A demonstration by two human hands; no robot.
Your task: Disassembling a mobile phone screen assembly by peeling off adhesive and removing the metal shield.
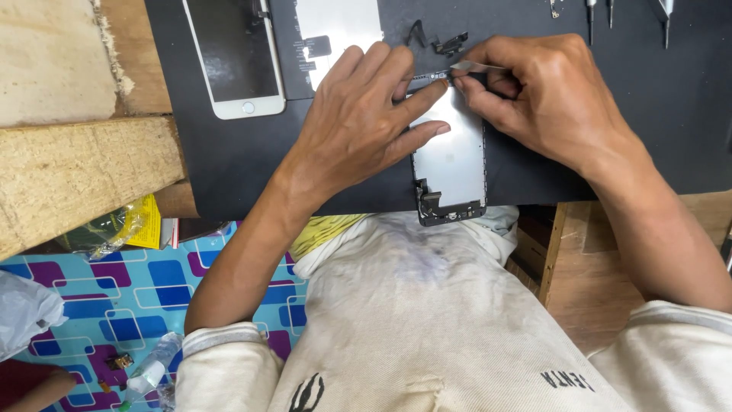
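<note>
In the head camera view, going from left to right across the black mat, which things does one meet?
White phone → left hand → opened phone screen panel → right hand, which holds a thin metal tool → small tools at the mat's top edge.

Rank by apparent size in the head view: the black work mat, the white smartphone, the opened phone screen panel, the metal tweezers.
1. Black work mat, by far the largest.
2 and 3. White smartphone and opened phone screen panel: they look alike, and hands hide part of the panel, so no ranking.
4. Metal tweezers, smallest.
</note>
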